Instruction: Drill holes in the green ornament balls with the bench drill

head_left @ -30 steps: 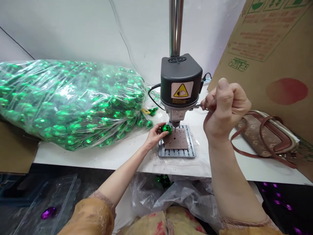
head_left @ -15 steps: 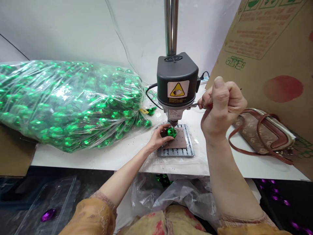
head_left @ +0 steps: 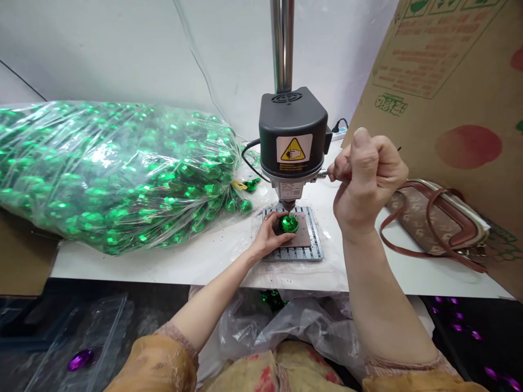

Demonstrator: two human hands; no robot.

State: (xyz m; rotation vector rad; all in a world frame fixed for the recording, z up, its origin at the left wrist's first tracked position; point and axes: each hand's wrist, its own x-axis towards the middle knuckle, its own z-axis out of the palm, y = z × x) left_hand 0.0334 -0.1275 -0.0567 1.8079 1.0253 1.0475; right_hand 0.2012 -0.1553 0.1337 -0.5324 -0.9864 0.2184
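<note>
green faceted bauble (head_left: 289, 224) held on brown pad (head_left: 305, 240) under drill bit (head_left: 288, 204) by narrow left grip (head_left: 272, 231), right grip (head_left: 368, 185) closed round feed lever (head_left: 323, 174); bit skidding on curved shell could drive bauble sideways.

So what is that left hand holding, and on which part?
The left hand holds a shiny green faceted ball by its side, fingers curled around it, with the ball on the brown pad beneath the bench drill.

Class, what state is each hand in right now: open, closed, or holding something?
Left hand: curled, holding a faceted green ball.
Right hand: closed, gripping the drill press lever.
</note>
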